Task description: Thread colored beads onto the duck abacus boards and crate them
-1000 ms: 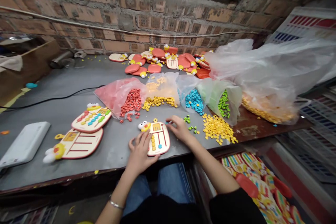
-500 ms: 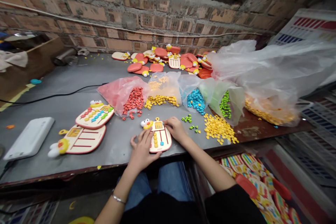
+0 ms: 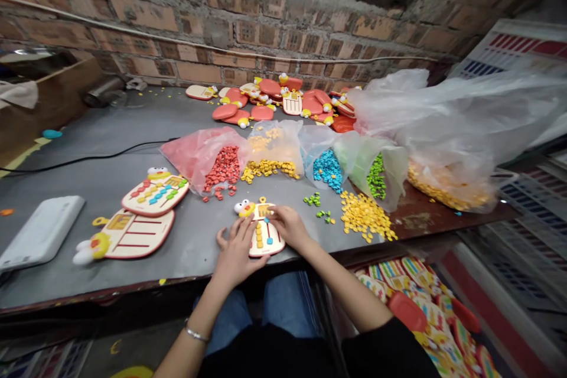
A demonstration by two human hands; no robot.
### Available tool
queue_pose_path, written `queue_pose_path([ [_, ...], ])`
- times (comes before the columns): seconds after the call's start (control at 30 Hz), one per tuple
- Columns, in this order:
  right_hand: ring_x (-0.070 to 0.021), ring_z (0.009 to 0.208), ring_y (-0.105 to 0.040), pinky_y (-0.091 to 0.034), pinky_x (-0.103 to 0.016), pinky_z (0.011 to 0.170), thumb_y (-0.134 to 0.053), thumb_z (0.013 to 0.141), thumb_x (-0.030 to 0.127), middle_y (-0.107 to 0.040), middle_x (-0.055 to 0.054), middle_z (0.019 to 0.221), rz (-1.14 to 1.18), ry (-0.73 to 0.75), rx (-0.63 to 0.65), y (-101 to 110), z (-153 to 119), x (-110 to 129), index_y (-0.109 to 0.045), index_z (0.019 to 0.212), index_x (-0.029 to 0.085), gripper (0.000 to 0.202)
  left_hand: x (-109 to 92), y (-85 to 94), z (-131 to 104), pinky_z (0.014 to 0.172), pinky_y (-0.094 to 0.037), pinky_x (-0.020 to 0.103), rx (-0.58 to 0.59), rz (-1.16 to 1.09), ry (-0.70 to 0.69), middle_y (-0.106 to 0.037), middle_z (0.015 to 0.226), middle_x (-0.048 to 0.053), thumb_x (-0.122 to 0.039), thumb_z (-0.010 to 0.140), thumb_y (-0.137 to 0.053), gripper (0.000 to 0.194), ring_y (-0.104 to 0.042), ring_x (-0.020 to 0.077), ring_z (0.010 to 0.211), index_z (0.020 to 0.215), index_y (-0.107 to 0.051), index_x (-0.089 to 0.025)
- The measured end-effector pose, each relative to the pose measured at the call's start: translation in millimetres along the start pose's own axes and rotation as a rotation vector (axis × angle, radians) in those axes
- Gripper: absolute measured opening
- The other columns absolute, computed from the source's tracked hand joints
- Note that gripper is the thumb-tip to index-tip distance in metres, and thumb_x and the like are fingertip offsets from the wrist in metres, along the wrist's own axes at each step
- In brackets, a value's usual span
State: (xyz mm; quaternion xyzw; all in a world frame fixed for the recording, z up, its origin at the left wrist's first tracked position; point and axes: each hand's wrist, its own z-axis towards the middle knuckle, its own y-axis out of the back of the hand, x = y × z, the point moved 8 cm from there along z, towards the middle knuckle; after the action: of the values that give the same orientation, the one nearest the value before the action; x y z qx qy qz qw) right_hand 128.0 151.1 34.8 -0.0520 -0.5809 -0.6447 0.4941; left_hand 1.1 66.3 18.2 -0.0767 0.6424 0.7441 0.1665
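Observation:
A cream duck-headed board point(image 3: 275, 240) lies at the table's front edge, with yellow beads in one slot and a blue bead point(image 3: 270, 241) low in the slot beside it. My left hand point(image 3: 237, 251) rests spread over its left side, fingers on the board and thumb along its lower edge. At the board's upper right, my right hand point(image 3: 286, 225) has its fingertips pinched at a second blue bead point(image 3: 266, 220). To the left, a board with four colours of beads point(image 3: 155, 194) overlaps a board with bare slots point(image 3: 142, 239).
Open bags hold red beads point(image 3: 224, 165), yellow beads point(image 3: 271, 170), blue beads point(image 3: 328, 170) and green beads point(image 3: 376, 177). Loose yellow beads point(image 3: 365, 215) lie on the right. Several boards point(image 3: 292, 103) are piled at the back. A white device point(image 3: 42, 231) sits far left.
My right hand has moved left and slightly down over the board, and the blue bead at its fingertips now sits over the slot. My left hand stays on the board. The view has shifted slightly.

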Motion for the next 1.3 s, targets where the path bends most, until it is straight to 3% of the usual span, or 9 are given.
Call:
queue_pose_path([
  [0.17,-0.018,0.082,-0.066,-0.051,-0.031,0.079,-0.064,0.083,0.022,-0.072,-0.004,0.086,0.315,0.098,0.274,-6.6,-6.6,11.4,-0.066,0.101,0.019,0.018,0.7,0.7,-1.0,0.105,-0.022,0.06,-0.04,-0.001,-0.008,-0.043,0.146,0.014,-0.043,0.075,-0.062,0.065,-0.037,0.036,0.132,0.134,-0.048,-0.021],
  [0.27,-0.0182,0.079,-0.067,-0.052,-0.032,0.077,-0.065,0.083,0.034,-0.072,-0.004,0.084,0.441,-0.044,0.16,26.0,-5.1,-21.3,-0.067,0.102,0.02,0.024,0.3,0.6,-1.4,0.106,-0.021,0.059,-0.062,-0.003,-0.027,-0.044,0.146,0.013,-0.043,0.075,-0.061,0.064,-0.038,0.0361,0.131,0.134,-0.049,-0.021],
  [0.37,-0.0208,0.085,-0.066,-0.051,-0.034,0.078,-0.058,0.085,0.034,-0.071,-0.006,0.09,0.257,-0.206,-0.254,90.6,7.4,-80.1,-0.068,0.095,0.019,0.02,-1.3,1.2,-2.2,0.106,-0.019,0.06,-0.078,0.003,-0.046,-0.043,0.146,0.014,-0.043,0.077,-0.059,0.063,-0.038,0.036,0.131,0.135,-0.049,-0.02],
  [0.43,-0.0214,0.087,-0.064,-0.05,-0.035,0.08,-0.051,0.087,0.025,-0.07,-0.009,0.096,-0.009,-0.292,-0.385,121.3,19.8,-113.8,-0.067,0.095,0.017,0.02,-2.2,1.4,-2.9,0.107,-0.017,0.059,-0.088,0.01,-0.057,-0.042,0.146,0.015,-0.044,0.078,-0.057,0.063,-0.037,0.0359,0.132,0.136,-0.048,-0.019],
  [0.63,-0.0227,0.095,-0.059,-0.045,-0.033,0.087,-0.05,0.078,0.004,-0.066,-0.013,0.098,-0.488,-0.306,-0.074,115.2,61.1,-160.3,-0.068,0.088,0.013,0.023,-4.2,-2.8,-6.6,0.108,-0.015,0.058,-0.066,0.027,-0.132,-0.039,0.149,0.015,-0.044,0.08,-0.057,0.063,-0.038,0.036,0.133,0.138,-0.047,-0.021],
  [0.73,-0.0232,0.089,-0.059,-0.046,-0.036,0.084,-0.05,0.08,0.007,-0.065,-0.014,0.095,-0.429,-0.273,-0.158,114.1,58.1,-148.1,-0.066,0.089,0.013,0.019,-7.0,-0.1,-8.0,0.108,-0.019,0.058,-0.048,0.032,-0.15,-0.036,0.15,0.016,-0.042,0.08,-0.059,0.061,-0.036,0.0355,0.135,0.137,-0.047,-0.023],
  [0.87,-0.021,0.082,-0.061,-0.051,-0.035,0.075,-0.054,0.085,0.02,-0.065,-0.009,0.095,-0.076,-0.06,-0.327,102.3,39.4,-89.5,-0.066,0.093,0.018,0.014,-17.6,4.9,-3.8,0.109,-0.024,0.055,-0.022,-0.014,-0.205,-0.029,0.154,0.014,-0.04,0.077,-0.065,0.061,-0.029,0.0341,0.139,0.135,-0.049,-0.026],
  [1.03,-0.0188,0.085,-0.06,-0.048,-0.032,0.077,-0.055,0.089,0.019,-0.065,-0.006,0.088,0.06,0.118,-0.023,30.8,28.9,-19.3,-0.066,0.09,0.02,0.011,-22.7,2.3,4.8,0.111,-0.026,0.05,0.008,-0.094,-0.25,-0.034,0.152,0.01,-0.039,0.081,-0.063,0.042,-0.028,0.0304,0.139,0.121,-0.059,-0.026],
  [1.3,-0.0176,0.077,-0.049,-0.038,-0.027,0.068,-0.057,0.086,0.009,-0.054,-0.003,0.076,-0.227,0.193,0.089,-3.5,29.2,-15.3,-0.06,0.072,0.017,0.016,-18.9,0.2,5.6,0.107,-0.031,0.048,-0.014,-0.122,-0.252,-0.044,0.145,0.008,-0.038,0.081,-0.064,0.042,-0.035,0.0295,0.133,0.122,-0.059,-0.027],
])
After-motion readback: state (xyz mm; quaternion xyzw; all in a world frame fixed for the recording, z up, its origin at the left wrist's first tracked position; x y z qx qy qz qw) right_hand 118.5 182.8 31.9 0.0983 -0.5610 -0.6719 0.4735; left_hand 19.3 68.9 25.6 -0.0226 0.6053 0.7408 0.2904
